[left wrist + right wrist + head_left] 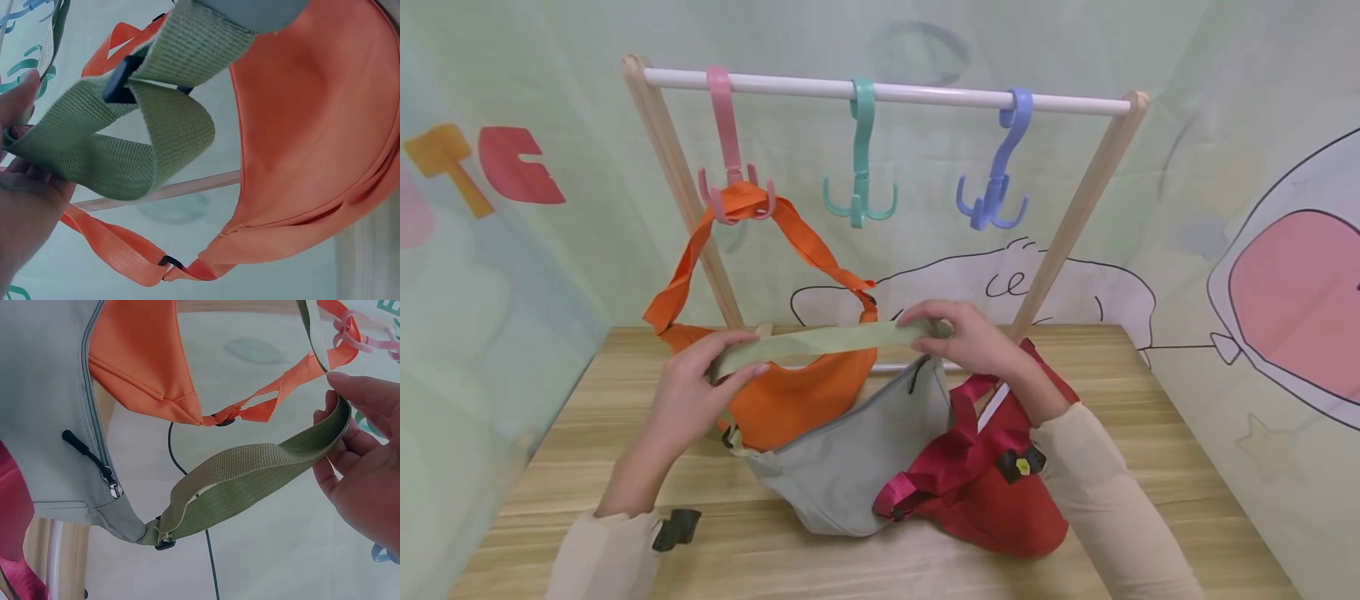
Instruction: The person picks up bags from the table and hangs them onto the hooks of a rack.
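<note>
A grey bag [865, 467] with a green webbing strap [827, 339] hangs below my two hands in the head view. My left hand [688, 392] pinches the strap's left end between thumb and fingers. Its right end is pinched by my right hand [966, 337], so the strap runs nearly level between them. In the left wrist view the green strap [119, 156] loops back through a dark buckle [122, 80]. The right wrist view shows the zipper pull [84, 453] on the grey bag. Behind it, an orange bag [805, 400] hangs by its strap from a pink hook [724, 125].
A wooden rack with a white rod [940, 94] also carries a green hook [860, 167] and a blue hook [1000, 167], both without bags. A red bag [1007, 517] with a crimson strap lies on the wooden table [587, 433], beside the grey bag and under my right forearm.
</note>
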Demonstrator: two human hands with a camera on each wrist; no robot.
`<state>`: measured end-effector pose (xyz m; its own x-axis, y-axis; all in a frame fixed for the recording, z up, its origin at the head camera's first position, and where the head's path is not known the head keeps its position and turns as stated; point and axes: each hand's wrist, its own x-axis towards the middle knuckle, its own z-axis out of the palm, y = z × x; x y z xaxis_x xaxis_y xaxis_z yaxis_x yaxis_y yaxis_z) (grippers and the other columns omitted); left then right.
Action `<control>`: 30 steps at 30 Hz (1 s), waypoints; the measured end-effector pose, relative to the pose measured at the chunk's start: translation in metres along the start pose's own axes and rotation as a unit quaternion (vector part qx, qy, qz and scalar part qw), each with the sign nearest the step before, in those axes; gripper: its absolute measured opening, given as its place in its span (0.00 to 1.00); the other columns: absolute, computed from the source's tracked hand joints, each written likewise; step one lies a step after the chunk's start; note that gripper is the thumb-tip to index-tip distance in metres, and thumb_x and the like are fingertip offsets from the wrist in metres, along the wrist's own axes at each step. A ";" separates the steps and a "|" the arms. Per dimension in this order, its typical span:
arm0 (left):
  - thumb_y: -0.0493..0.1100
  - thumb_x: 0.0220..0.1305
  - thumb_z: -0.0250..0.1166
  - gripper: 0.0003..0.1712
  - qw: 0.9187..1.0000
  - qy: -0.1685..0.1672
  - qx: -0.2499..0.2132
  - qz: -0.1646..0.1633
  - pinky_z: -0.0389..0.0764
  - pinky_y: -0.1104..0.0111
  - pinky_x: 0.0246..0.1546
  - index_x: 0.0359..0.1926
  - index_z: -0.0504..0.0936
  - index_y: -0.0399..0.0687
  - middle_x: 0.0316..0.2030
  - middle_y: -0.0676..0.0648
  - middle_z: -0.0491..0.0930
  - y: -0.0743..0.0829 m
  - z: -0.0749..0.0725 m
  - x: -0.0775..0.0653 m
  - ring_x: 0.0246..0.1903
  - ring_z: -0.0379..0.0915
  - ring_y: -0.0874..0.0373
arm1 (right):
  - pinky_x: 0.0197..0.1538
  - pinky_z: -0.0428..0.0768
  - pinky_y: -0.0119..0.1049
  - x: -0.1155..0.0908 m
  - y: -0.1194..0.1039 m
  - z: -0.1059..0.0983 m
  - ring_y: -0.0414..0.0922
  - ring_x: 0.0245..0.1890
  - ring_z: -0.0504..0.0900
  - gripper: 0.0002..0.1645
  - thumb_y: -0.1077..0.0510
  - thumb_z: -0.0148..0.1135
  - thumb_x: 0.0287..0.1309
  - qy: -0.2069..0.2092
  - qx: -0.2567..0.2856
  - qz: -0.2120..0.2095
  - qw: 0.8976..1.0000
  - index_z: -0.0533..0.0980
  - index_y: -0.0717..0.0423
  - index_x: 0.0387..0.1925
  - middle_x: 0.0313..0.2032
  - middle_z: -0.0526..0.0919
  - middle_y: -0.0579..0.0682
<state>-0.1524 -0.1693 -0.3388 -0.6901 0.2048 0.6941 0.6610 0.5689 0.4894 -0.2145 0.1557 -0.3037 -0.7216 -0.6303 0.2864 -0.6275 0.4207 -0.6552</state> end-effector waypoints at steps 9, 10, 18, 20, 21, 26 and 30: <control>0.35 0.45 0.72 0.21 1.000 0.000 -0.008 0.001 0.63 0.78 0.24 0.44 0.80 0.36 0.38 0.45 0.81 0.007 -0.002 0.008 0.25 0.64 0.65 | 0.54 0.69 0.43 0.003 -0.005 -0.005 0.45 0.48 0.74 0.18 0.69 0.63 0.50 0.026 0.003 0.001 1.000 0.77 0.60 0.46 0.45 0.80 0.51; 0.34 0.45 0.72 0.21 1.000 0.001 -0.006 0.001 0.63 0.78 0.25 0.44 0.79 0.36 0.37 0.44 0.81 0.007 -0.002 0.008 0.26 0.66 0.65 | 0.53 0.70 0.42 0.003 -0.006 -0.006 0.45 0.47 0.74 0.18 0.69 0.63 0.50 0.027 0.002 0.000 1.000 0.77 0.60 0.46 0.45 0.80 0.51; 0.49 0.52 0.67 0.23 1.000 0.006 0.001 0.024 0.60 0.77 0.21 0.43 0.79 0.35 0.35 0.44 0.80 0.008 -0.003 0.014 0.20 0.59 0.66 | 0.50 0.71 0.41 0.006 -0.012 -0.011 0.44 0.44 0.74 0.18 0.68 0.63 0.51 0.035 -0.005 0.000 0.999 0.77 0.59 0.46 0.44 0.80 0.51; 0.54 0.53 0.64 0.26 1.000 0.008 0.002 0.029 0.58 0.76 0.19 0.43 0.79 0.35 0.34 0.45 0.80 0.009 -0.003 0.015 0.18 0.55 0.67 | 0.49 0.72 0.41 0.006 -0.013 -0.012 0.44 0.43 0.75 0.17 0.68 0.63 0.51 0.039 -0.006 0.001 0.999 0.77 0.60 0.46 0.43 0.80 0.51; 0.55 0.53 0.63 0.27 0.999 0.009 0.002 0.030 0.58 0.76 0.19 0.43 0.79 0.36 0.33 0.45 0.80 0.010 -0.004 0.016 0.17 0.55 0.67 | 0.49 0.72 0.41 0.006 -0.014 -0.012 0.45 0.42 0.75 0.17 0.68 0.63 0.51 0.040 -0.005 0.003 0.999 0.77 0.60 0.46 0.43 0.80 0.51; 0.53 0.53 0.65 0.25 0.999 0.014 0.012 0.033 0.59 0.76 0.19 0.43 0.79 0.36 0.33 0.44 0.81 0.012 -0.003 0.019 0.17 0.58 0.65 | 0.45 0.73 0.40 0.007 -0.017 -0.012 0.46 0.39 0.74 0.18 0.68 0.64 0.50 0.047 -0.002 0.011 0.999 0.77 0.60 0.46 0.42 0.80 0.51; 0.45 0.50 0.70 0.21 0.999 0.016 0.021 0.028 0.61 0.77 0.20 0.43 0.79 0.36 0.34 0.44 0.81 0.014 -0.003 0.021 0.20 0.64 0.64 | 0.43 0.73 0.38 0.008 -0.020 -0.013 0.45 0.38 0.75 0.17 0.67 0.64 0.51 0.054 -0.010 0.014 0.998 0.77 0.59 0.46 0.42 0.80 0.51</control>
<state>-0.1572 -0.1594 -0.3157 -0.6421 0.2118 0.7368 0.6848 0.5905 0.4270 -0.2118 0.1505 -0.2797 -0.7655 -0.5449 0.3422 -0.6115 0.4507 -0.6503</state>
